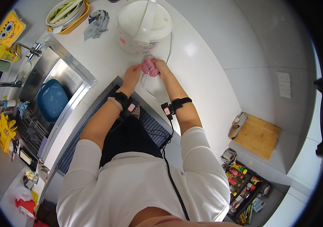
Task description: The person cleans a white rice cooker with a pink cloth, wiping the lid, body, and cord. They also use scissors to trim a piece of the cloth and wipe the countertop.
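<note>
A bunched pink cloth [150, 67] is gripped in my right hand [161, 68], just above the white countertop [195, 93]. At its left edge, the fingertips of my left hand [133, 76] are pinched together on the fabric. Right in front of both hands stands a white rice cooker [144, 28] with its lid down and its handle raised over the top. Its white power cord [147, 89] loops across the counter below and to the right of the cloth.
Left of me is a steel sink [70, 71] with a blue basin [52, 100] inside. A grey rag [96, 25] lies near a yellow basket [74, 27] holding bowls and greens. To the right are a wooden cutting board [256, 134] and a black rack [246, 187] of condiments.
</note>
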Motion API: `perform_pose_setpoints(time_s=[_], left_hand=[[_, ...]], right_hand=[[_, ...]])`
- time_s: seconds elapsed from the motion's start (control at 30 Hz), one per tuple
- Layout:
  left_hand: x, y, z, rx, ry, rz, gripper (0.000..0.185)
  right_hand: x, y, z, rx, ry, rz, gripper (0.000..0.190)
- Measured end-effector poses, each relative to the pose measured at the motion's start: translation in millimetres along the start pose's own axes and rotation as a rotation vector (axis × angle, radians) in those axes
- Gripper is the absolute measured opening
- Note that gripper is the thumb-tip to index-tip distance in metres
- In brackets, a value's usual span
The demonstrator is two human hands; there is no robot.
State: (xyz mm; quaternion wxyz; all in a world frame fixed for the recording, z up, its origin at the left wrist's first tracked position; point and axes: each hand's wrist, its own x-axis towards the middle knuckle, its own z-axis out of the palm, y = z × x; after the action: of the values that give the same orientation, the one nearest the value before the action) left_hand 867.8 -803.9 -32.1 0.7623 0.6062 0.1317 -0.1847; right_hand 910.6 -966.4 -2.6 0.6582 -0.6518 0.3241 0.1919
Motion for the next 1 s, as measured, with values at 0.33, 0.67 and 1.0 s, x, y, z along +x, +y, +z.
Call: perform_pose_setpoints(time_s=[0.33,0.67,1.0], left_hand=[[46.4,14.1,23.1,-0.041,-0.203,-0.454,0.024],[59.7,16.3,12.6,-0.120,0.009,-0.402,0.015],[35.6,4.4,29.6,-0.344,-0.210,-0.320,0.041]], right_hand=[[-52.1,66.6,1.4,-0.693,-0.048,-0.253,0.034],[-154.3,78.1,-114.8,-0.972,-0.077,-0.751,0.016],[-161.2,81.8,-138.2,-0.975,-0.230,-0.675,0.016]])
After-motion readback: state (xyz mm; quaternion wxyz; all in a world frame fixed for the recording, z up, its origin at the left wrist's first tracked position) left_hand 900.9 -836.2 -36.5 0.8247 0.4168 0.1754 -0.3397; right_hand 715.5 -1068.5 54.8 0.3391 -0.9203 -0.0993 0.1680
